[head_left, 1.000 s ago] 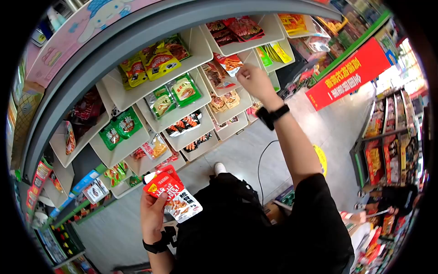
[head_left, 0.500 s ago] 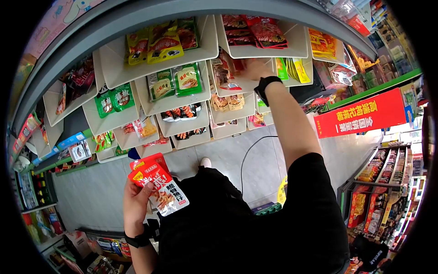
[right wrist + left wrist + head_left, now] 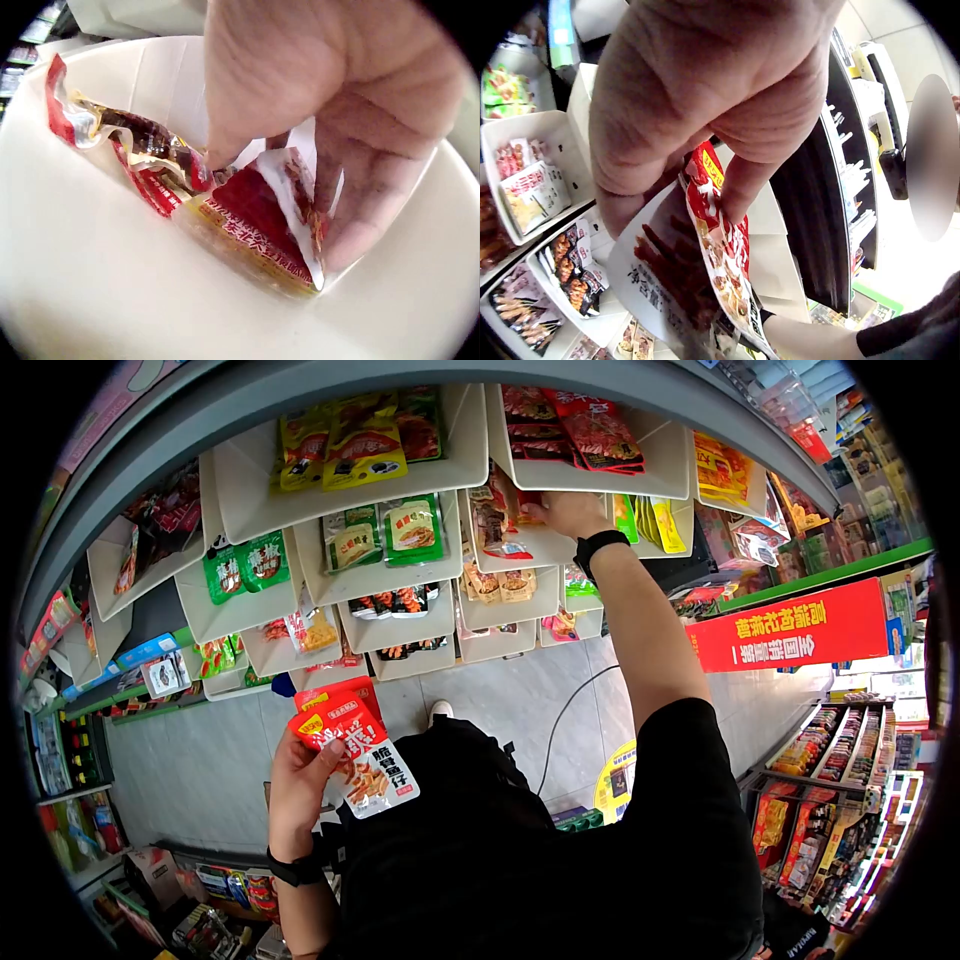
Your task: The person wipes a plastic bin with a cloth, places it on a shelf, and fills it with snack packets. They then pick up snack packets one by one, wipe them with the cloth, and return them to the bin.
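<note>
My left hand (image 3: 302,785) pinches a small stack of red-and-white fish snack packets (image 3: 375,775) in front of my body, thumb on top. In the left wrist view the packets fan apart, one showing a pale back (image 3: 660,262) and another its red front (image 3: 714,187). Inside an upper bin my right hand (image 3: 570,515) reaches in beneath a higher bin. The right wrist view has its thumb and fingers on either side of a red snack packet with a white edge (image 3: 289,206). Brown-and-red packets (image 3: 150,146) lie beside it, near the thumb.
Tiered cream bins (image 3: 390,585) fill the rack, holding green packets (image 3: 415,530), yellow packets (image 3: 362,435) and red packets (image 3: 595,430). A grey curved rim (image 3: 330,388) runs along the top. A red sign (image 3: 790,630) juts out at right; a cable (image 3: 560,725) lies on the floor.
My right hand has gone from a red-and-white packet at the bin's back down into that bin. The left hand still grips its packets. The view has turned and shifted right.
</note>
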`<state>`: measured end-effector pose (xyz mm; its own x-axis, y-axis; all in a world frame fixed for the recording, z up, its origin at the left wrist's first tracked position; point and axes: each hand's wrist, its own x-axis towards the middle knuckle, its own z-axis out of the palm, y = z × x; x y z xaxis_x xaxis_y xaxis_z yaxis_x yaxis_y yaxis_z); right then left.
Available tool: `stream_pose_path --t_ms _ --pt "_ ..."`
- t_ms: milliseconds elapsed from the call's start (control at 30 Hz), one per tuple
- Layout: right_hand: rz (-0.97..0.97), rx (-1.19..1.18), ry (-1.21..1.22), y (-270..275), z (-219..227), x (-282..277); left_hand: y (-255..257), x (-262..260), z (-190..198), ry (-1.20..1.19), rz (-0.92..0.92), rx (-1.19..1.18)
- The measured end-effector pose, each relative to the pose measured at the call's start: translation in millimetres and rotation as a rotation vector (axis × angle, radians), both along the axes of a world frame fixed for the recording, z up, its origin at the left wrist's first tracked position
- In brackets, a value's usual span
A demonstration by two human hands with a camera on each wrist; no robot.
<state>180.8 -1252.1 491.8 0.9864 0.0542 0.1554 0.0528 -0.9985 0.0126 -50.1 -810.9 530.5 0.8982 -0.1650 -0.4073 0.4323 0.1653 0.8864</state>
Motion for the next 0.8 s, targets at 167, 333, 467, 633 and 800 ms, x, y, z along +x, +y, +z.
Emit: stream_pose_path --t_ms 167,333,467,633,800 --pt "0.0 -0.027 -0.059 -3.8 1.5 1.7 0.2 0.6 -2.2 -0.022 -0.006 0.014" --pt "-0.128 0.076 -0.004 -32.5 4.0 15.3 4.0 -0.1 -5.8 -0.026 0.028 0.009" --pt "0.01 0.03 -0.353 -35.8 20.3 -12.8 8.2 1.4 -7.7 -0.034 0.023 0.012" --pt "-0.085 0.516 -0.141 -40.9 31.5 -41.8 4.7 3.5 -8.3 -0.032 0.026 -0.051" --pt "-0.127 0.767 -0.029 -43.1 31.5 -65.0 1.0 7.1 -13.1 -0.047 -0.031 -0.054"
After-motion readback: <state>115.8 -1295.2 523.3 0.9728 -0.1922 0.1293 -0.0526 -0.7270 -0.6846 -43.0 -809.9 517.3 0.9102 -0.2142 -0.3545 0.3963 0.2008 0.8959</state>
